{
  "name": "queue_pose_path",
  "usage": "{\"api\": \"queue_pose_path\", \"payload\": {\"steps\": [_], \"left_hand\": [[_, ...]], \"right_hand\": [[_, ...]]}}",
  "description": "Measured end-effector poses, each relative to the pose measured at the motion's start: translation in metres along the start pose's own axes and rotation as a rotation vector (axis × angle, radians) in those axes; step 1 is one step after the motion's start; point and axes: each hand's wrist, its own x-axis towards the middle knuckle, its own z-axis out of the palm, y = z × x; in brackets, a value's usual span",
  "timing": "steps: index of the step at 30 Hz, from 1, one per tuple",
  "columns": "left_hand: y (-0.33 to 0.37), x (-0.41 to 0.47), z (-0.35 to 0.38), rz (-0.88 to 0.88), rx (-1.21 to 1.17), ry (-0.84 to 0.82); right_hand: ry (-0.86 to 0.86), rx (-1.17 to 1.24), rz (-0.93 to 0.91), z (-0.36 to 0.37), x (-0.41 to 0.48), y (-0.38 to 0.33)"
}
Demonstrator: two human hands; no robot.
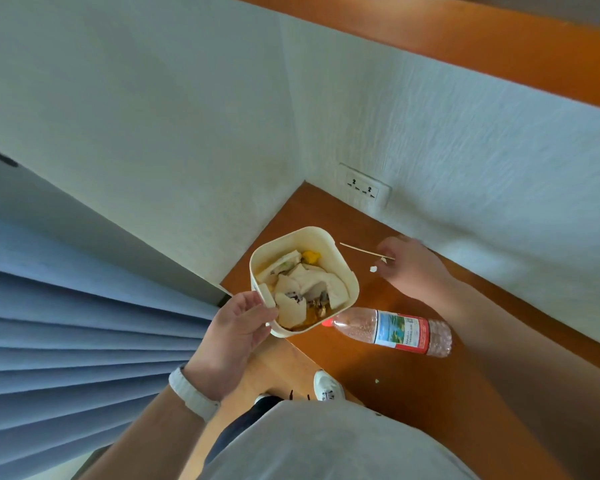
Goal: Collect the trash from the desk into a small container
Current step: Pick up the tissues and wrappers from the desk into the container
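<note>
While the left hand grips the small cream container by a tab on its near rim, fingers curled round the edge, the container hangs tilted at the left end of the orange tabletop, its mouth turned toward the camera. Inside it lie crumpled white tissues, a yellow scrap at the far side and some darker bits near the hand; it is nearly full. A pale watch strap circles the left wrist.

To the right of the container, the right hand reaches across the tabletop with its fingers bent down at a thin wooden stick; whether it is pinching the stick or only touching it cannot be told. The stick's free end points from that hand toward the container. Two small white crumbs lie just beside the fingertips, on the container's side. Nearer the body than the right hand, a clear plastic bottle with a red cap and a red and blue label lies on its side, cap close to the container's lower corner. A tiny pale speck sits nearer still. Beyond the right hand, a white wall socket sits low on the wall
</note>
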Motion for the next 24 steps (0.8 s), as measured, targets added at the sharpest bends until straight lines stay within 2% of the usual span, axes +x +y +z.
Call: {"api": "queue_pose_path", "payload": {"steps": [2,8,17,20,24], "left_hand": [[0.0,0.001,0.001,0.002,-0.004,0.004],[0.003,0.001,0.002,-0.006,-0.029,0.019],[0.004,0.0,0.0,-0.006,-0.043,0.051],[0.003,0.001,0.001,-0.002,-0.037,0.048],[0.001,0.001,0.003,0.0,-0.023,0.028]], "right_hand": [[-0.064,-0.03,0.044,0.015,0.011,0.016],[-0.139,-0.139,0.026,0.047,0.029,0.024],[-0.146,-0.128,0.044,0.057,0.028,0.016],[-0.089,-0.011,0.064,0.042,0.022,0.004],[0.126,0.201,0.016,0.0,0.01,-0.025]]}}
